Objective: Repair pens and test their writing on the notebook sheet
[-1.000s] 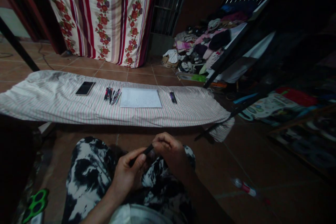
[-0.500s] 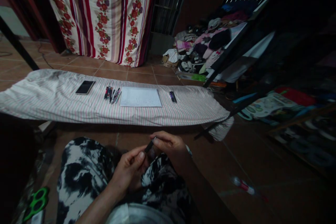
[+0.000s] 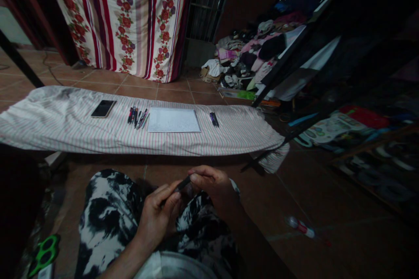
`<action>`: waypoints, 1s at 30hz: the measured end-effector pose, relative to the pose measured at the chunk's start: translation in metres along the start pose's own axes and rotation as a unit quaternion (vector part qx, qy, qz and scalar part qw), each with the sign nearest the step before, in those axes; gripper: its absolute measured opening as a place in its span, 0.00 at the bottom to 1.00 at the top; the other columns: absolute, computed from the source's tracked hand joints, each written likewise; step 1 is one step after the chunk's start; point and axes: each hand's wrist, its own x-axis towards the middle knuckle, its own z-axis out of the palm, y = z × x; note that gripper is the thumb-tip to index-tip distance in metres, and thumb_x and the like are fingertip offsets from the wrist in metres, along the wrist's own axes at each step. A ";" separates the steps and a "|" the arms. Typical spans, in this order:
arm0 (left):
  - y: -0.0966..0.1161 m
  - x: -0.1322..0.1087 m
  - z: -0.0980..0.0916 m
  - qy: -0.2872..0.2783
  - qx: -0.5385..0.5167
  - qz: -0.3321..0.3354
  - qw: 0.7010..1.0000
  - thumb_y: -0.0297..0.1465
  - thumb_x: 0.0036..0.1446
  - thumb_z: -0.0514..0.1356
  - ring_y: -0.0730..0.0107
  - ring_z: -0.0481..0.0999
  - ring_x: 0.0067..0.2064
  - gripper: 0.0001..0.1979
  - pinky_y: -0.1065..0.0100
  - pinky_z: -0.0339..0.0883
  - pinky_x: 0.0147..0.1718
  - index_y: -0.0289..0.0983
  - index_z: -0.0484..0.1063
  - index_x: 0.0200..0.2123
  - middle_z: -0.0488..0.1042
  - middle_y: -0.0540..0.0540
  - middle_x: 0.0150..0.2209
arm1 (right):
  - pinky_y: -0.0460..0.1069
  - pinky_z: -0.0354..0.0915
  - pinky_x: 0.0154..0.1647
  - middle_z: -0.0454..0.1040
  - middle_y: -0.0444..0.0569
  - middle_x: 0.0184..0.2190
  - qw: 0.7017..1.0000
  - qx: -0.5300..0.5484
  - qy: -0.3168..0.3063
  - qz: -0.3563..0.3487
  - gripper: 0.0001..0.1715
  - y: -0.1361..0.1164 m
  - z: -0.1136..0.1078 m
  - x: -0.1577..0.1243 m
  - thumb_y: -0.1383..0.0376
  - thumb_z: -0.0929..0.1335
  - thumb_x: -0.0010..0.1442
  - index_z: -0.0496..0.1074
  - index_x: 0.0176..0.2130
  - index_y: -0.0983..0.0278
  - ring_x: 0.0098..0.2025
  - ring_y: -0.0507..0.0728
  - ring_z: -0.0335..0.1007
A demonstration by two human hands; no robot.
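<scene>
Over my lap, both hands grip a thin dark pen (image 3: pixel 182 184). My left hand (image 3: pixel 159 217) wraps its lower part with thumb and fingers closed. My right hand (image 3: pixel 212 185) pinches the upper end. Beneath them are my black-and-white patterned trousers (image 3: pixel 108 209). In front stretches a striped ironing board (image 3: pixel 65 126). On it lie a phone (image 3: pixel 103 108), a bunch of pens (image 3: pixel 138 117), a spiral notebook (image 3: pixel 173 120) and two more pens (image 3: pixel 213 119).
Green scissors (image 3: pixel 44 255) lie on the floor at lower left. A small bottle (image 3: pixel 300 226) lies on the tiles at right. A floral curtain (image 3: pixel 131 17) hangs behind. A heap of clothes (image 3: pixel 252 56) on a tilted rack fills the right back.
The hands have stayed together on the pen, shifting slightly up then down again. The view has tilted a little; nothing on the board has moved.
</scene>
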 end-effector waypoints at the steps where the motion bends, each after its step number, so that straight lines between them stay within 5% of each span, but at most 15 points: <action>1: -0.002 0.000 0.000 0.004 0.032 0.021 0.999 0.34 0.54 0.57 0.67 0.74 0.36 0.14 0.71 0.67 0.35 0.39 0.75 0.43 0.76 0.46 0.34 | 0.45 0.59 0.24 0.71 0.44 0.20 1.000 -0.001 0.016 0.000 0.17 0.002 0.001 0.000 0.57 0.72 0.43 0.75 0.30 0.66 0.22 0.49 0.63; 7: -0.011 0.001 0.002 0.031 0.115 0.084 0.989 0.32 0.55 0.56 0.64 0.75 0.41 0.15 0.68 0.67 0.42 0.39 0.74 0.44 0.77 0.44 0.39 | 0.44 0.58 0.23 0.70 0.44 0.21 0.998 -0.022 0.057 -0.016 0.14 0.012 0.004 -0.002 0.57 0.70 0.46 0.73 0.29 0.66 0.23 0.49 0.62; 13: 0.003 0.006 0.004 -0.005 -0.046 -0.063 0.997 0.34 0.50 0.58 0.63 0.76 0.34 0.15 0.66 0.70 0.34 0.34 0.77 0.39 0.79 0.45 0.30 | 0.45 0.62 0.28 0.74 0.47 0.31 1.000 0.006 -0.017 -0.017 0.22 0.006 -0.006 -0.003 0.57 0.68 0.51 0.71 0.46 0.62 0.29 0.51 0.67; 20: 0.003 0.005 0.003 -0.009 -0.069 -0.079 0.994 0.35 0.47 0.60 0.62 0.76 0.33 0.15 0.67 0.70 0.33 0.34 0.78 0.37 0.79 0.45 0.29 | 0.45 0.62 0.28 0.74 0.47 0.28 0.990 -0.109 -0.025 -0.086 0.13 0.001 -0.012 0.001 0.59 0.68 0.50 0.77 0.34 0.64 0.29 0.51 0.67; 30: -0.004 0.001 -0.001 0.019 0.040 0.000 0.999 0.35 0.54 0.56 0.65 0.74 0.36 0.14 0.68 0.67 0.37 0.40 0.76 0.41 0.77 0.46 0.34 | 0.45 0.64 0.28 0.72 0.47 0.26 0.986 -0.130 0.046 -0.093 0.10 0.003 0.005 0.001 0.59 0.68 0.50 0.73 0.29 0.64 0.30 0.53 0.68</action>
